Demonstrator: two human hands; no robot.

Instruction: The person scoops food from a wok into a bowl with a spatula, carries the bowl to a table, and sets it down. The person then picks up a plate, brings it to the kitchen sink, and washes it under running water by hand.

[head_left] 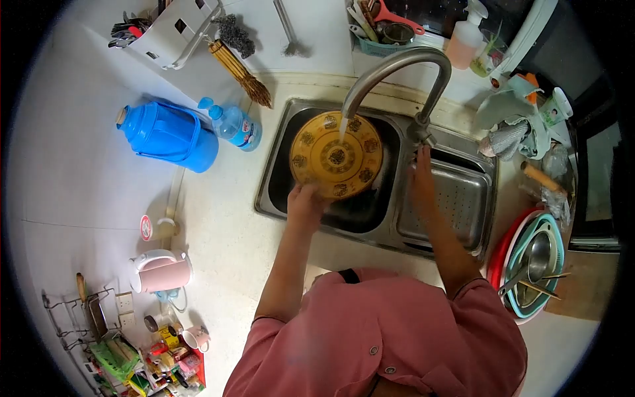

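A yellow-brown plate [331,178] with dark patterned medallions is tilted over the left basin of the steel sink [391,233]. My left hand [305,202] is closed on its near-left rim. Water runs from the curved faucet [370,76] onto the plate's upper middle. At the faucet's base, my right hand [421,173] reaches up with its fingers stretched out, touching or very close to the lever [426,139]. Below that hand lies a perforated drain tray [456,198] in the right basin.
Left of the sink stand a blue thermos [169,135] and a blue plastic bottle [239,129]. A pink kettle [162,271] is nearer on that counter. On the right are stacked basins with a ladle [537,255] and some cloths [512,135]. A soap dispenser [465,36] stands behind.
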